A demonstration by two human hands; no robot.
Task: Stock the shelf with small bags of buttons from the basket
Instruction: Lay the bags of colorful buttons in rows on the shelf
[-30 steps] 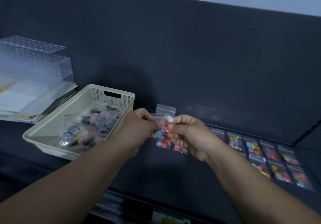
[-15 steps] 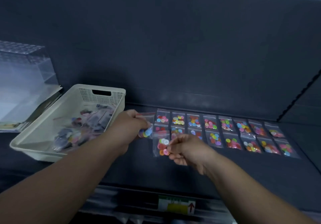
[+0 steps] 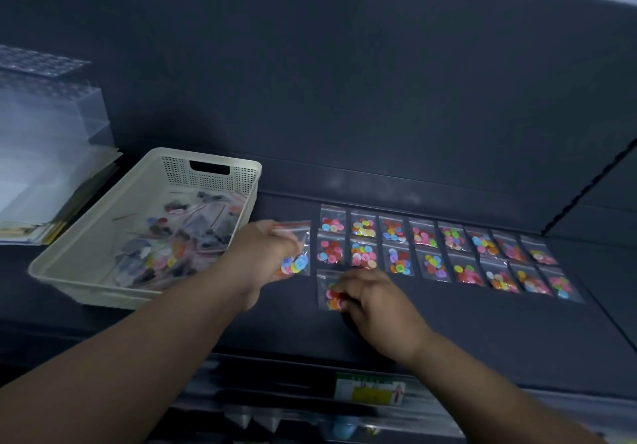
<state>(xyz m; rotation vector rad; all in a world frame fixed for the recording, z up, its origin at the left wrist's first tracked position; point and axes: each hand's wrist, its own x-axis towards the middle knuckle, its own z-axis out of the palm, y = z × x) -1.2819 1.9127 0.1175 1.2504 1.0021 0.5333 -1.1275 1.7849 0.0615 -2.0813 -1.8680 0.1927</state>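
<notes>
Left grip (image 3: pixel 262 254): fingers curled, pinching one clear button bag (image 3: pixel 297 261) by its left side. That bag is held between the basket (image 3: pixel 89 288) and the laid-out rows, with its red seal at the top and its buttons gathered at the bottom.

Right grip (image 3: pixel 375 302): fingers curled onto a second button bag (image 3: pixel 328 292), which lies low on the shelf (image 3: pixel 448 326) just in front of the leftmost column.

Head view, stock on the shelf: sixteen bags in two rows (image 3: pixel 434 252) of eight, edge to edge.

Basket: cream plastic, left of the rows, holding a loose heap of bags (image 3: pixel 172 247).

Far left: clear plastic box (image 3: pixel 44 116) on stacked papers.

Shelf front edge: label strip (image 3: pixel 368 390).
</notes>
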